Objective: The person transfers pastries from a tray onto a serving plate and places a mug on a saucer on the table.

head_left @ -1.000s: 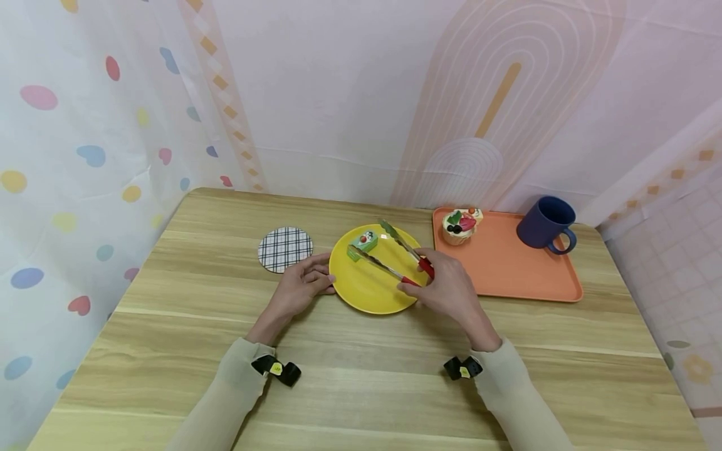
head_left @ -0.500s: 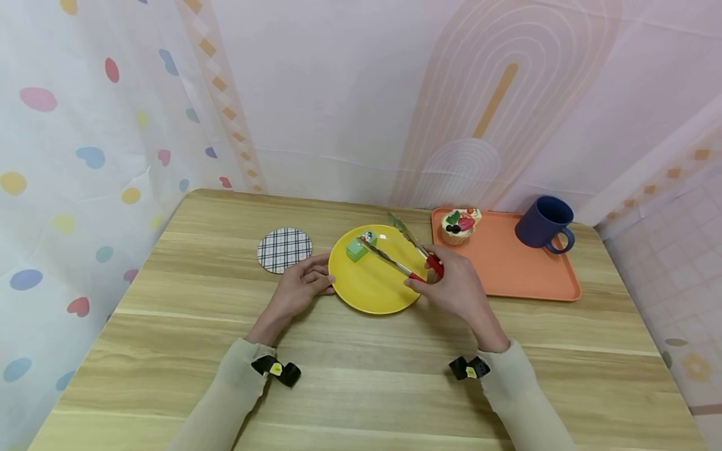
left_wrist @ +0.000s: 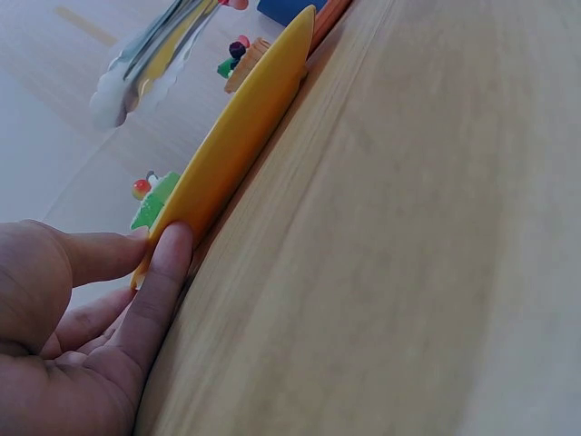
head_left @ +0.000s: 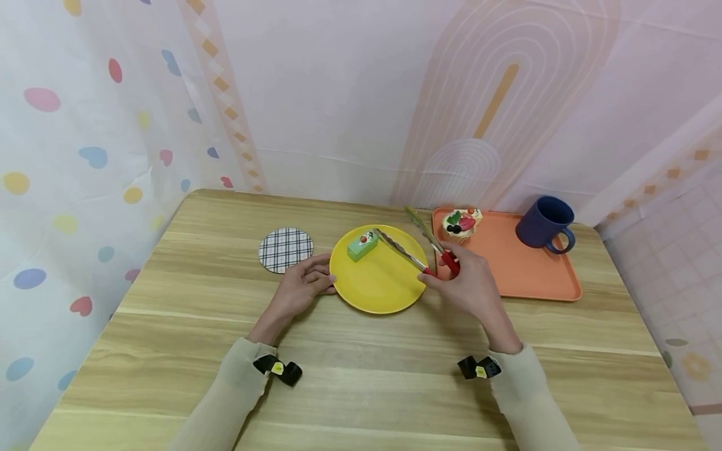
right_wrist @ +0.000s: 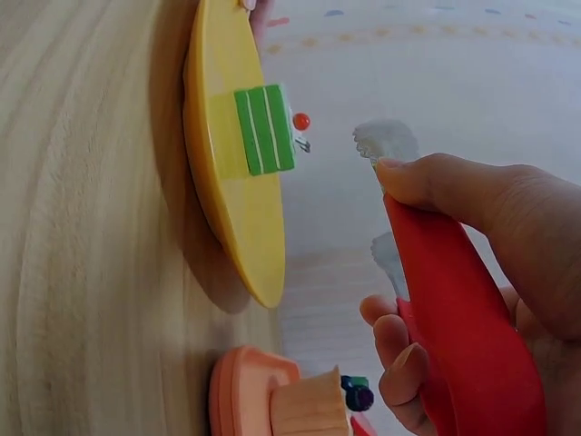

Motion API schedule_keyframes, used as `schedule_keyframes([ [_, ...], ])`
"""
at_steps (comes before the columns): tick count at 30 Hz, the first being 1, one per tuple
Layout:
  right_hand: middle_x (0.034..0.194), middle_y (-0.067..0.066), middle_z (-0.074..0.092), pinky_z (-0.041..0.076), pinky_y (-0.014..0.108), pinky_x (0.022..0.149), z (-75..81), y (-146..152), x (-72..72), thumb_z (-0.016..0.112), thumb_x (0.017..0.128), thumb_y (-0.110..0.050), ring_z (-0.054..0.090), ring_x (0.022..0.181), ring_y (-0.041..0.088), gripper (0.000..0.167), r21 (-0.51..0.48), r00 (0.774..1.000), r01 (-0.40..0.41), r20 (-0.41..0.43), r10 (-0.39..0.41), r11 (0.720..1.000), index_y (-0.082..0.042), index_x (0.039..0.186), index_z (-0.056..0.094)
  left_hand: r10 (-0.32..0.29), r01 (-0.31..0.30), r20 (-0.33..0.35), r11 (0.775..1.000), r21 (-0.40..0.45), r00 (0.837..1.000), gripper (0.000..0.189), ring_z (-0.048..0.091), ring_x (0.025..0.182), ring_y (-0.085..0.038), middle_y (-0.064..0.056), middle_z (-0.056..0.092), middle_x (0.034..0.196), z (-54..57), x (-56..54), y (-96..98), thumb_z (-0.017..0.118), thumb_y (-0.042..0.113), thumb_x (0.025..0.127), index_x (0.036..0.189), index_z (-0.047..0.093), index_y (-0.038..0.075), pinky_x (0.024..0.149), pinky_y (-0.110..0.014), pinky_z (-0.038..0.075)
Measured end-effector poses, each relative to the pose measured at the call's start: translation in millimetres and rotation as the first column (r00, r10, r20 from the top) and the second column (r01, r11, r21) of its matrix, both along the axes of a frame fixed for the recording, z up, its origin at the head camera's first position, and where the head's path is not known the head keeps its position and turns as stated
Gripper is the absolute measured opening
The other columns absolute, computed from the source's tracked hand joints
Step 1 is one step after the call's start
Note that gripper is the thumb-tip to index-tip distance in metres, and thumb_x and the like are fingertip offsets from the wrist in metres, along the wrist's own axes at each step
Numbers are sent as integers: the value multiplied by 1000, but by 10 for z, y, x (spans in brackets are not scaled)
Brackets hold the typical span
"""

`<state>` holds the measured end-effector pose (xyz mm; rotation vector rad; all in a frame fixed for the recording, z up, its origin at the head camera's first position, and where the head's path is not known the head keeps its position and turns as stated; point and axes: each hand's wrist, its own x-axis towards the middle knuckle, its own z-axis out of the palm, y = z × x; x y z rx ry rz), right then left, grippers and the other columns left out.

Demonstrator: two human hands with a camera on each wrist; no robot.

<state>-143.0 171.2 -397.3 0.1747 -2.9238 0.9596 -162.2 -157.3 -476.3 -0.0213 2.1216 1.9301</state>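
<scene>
In the head view, the left hand [head_left: 304, 282] pinches the near-left rim of the plate [head_left: 378, 291]. The cake [head_left: 362, 245] sits on the far-left part of that plate. The right hand [head_left: 470, 282] grips the tongs [head_left: 427, 232], which have shifted rightward off the cake to over the plate's right side, their arms spread with nothing between them. The cake has stayed put, so it seems to rest there freely. Right of the plate, the tray [head_left: 507, 275] bears the cupcake [head_left: 455, 227] and mug [head_left: 544, 222]; left of it lies the coaster [head_left: 286, 250].

The left wrist view shows the thumb on the plate's rim and a finger along its underside.

The right wrist view shows thumb and fingers round the red handles; the tongs' tips stand apart, clear of the cake on the plate.
</scene>
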Motion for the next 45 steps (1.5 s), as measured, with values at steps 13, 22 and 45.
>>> schedule_keyframes([
  [13,93,12,67,34,25,54,17,179,4,88,81,-37,47,70,21,62,-38,997,39,-60,-41,999,-10,131,63,-8,8,-8,1000,4,1000,53,69,92,-12,-22,62,123,-11,9,1,66,2,99,150,49,5,83,-29,67],
  [22,92,12,67,37,25,53,25,308,8,86,83,-38,48,68,20,63,-41,995,71,-71,-73,997,-6,132,61,-2,2,-3,1000,-7,1000,53,69,92,-12,-21,62,123,-15,5,4,65,2,99,150,49,6,83,-28,67],
  [45,108,17,70,39,27,54,56,575,-3,81,86,-46,49,68,22,73,-19,986,163,-28,-163,986,-4,140,57,-4,4,-16,1000,4,1000,53,69,91,-11,-20,63,121,1,3,5,65,0,99,149,49,4,83,-28,67],
])
